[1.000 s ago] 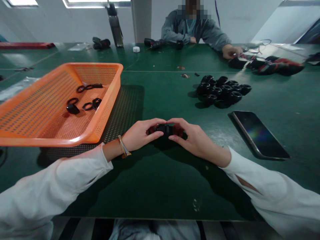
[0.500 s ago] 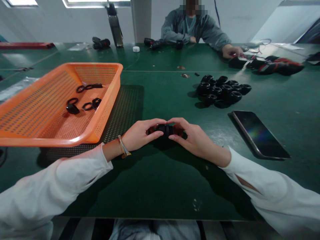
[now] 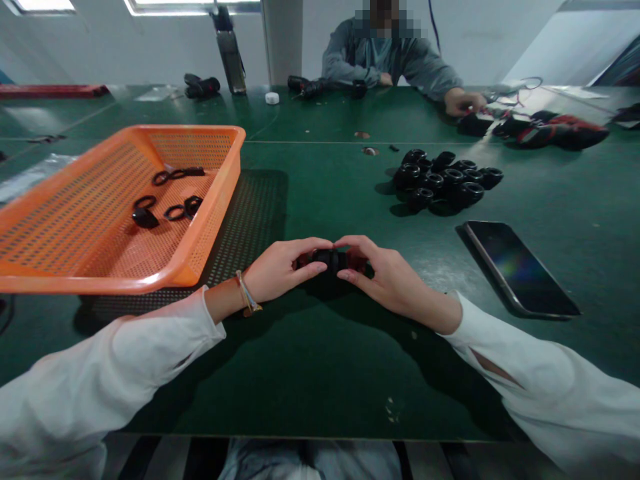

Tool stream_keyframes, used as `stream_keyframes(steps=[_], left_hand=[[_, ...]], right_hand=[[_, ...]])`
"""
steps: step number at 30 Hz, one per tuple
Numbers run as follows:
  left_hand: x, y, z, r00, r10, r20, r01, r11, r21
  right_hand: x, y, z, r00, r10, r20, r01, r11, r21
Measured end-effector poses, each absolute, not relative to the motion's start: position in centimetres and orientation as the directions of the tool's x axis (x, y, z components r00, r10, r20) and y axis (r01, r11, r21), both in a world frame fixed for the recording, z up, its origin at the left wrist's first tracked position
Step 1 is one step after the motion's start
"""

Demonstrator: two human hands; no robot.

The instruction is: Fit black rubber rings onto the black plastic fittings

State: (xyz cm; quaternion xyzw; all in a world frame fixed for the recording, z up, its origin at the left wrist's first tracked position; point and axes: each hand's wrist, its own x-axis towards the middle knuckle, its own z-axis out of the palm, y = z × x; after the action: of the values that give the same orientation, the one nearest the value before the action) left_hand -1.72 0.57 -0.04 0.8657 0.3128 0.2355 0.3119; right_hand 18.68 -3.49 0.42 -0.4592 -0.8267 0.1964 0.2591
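Gripping a black part (image 3: 337, 260) from both sides with left hand (image 3: 280, 268) and right hand (image 3: 393, 277), thumbs in front, index fingertips meeting or nearly so above. Closed down to the part's width; impossible to tell how firmly. Held low over the table (image 3: 320, 373), to the right of the basket (image 3: 100, 285); unclear whether touching the surface.

Likely to twist or slip out if pinched unevenly, being small against the fingers. Liable also to be pushed askew by an off-line press from one hand, and hard to check with so much covered. Dark all over, seemingly rounded, with a hint of a band near the middle; too shadowed for more.

Farther left, inside the basket, black rings (image 3: 175, 213). To the right, a phone (image 3: 520, 267) and, beyond, a pile of black pieces (image 3: 453, 180). Across the table, a co-worker's hand (image 3: 464, 103).
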Motion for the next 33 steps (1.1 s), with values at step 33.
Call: stream_keyframes(steps=[33], left_hand=[[-1.73, 0.51, 0.04, 0.698, 0.685, 0.208, 0.408, -0.62, 0.671]], right_hand=[[18.67, -3.48, 0.39, -0.442, 0.86, 0.255, 0.646, 0.503, -0.575]])
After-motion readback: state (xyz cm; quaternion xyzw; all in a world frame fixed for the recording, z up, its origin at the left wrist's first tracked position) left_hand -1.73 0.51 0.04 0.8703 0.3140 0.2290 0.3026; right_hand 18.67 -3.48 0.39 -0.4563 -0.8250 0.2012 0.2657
